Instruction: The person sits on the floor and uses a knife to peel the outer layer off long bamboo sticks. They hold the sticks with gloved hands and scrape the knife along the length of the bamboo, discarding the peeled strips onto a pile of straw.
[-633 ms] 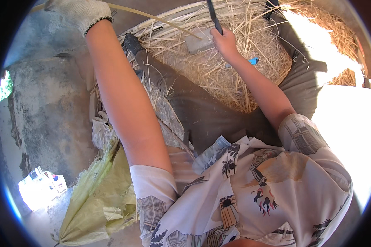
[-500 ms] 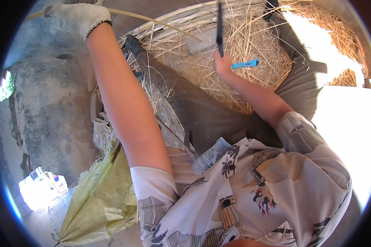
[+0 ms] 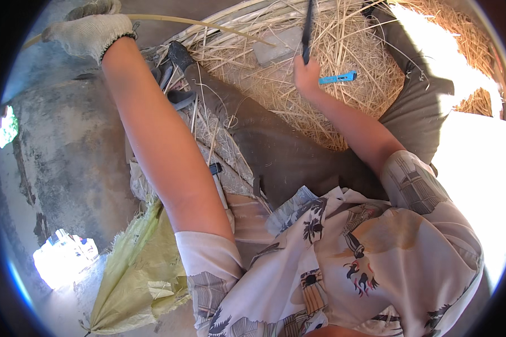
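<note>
At the upper left, my left hand (image 3: 90,35) wears a pale knit glove and is closed round a long thin bamboo strip (image 3: 208,26). The strip bows to the right, its free end above a grey block (image 3: 278,46). Bare and closed, my right hand (image 3: 307,77) grips a dark, narrow-bladed knife (image 3: 307,31). The blade points away from me, slightly tilted right, and stands apart from the strip. Just right of that hand a blue box cutter (image 3: 338,77) lies on the straw-like shavings (image 3: 371,92). The handle inside my fist is hidden.
My outstretched legs (image 3: 287,135) frame the shavings. Long split bamboo strips (image 3: 230,17) lie along the far side. A yellow-green woven sack (image 3: 138,281) and a grey plastic sheet (image 3: 230,151) lie to my left. Strong sunlight falls at the right.
My left hand and the bamboo strip have shifted a little left. The knife has tilted slightly right, with my right hand still round it.
</note>
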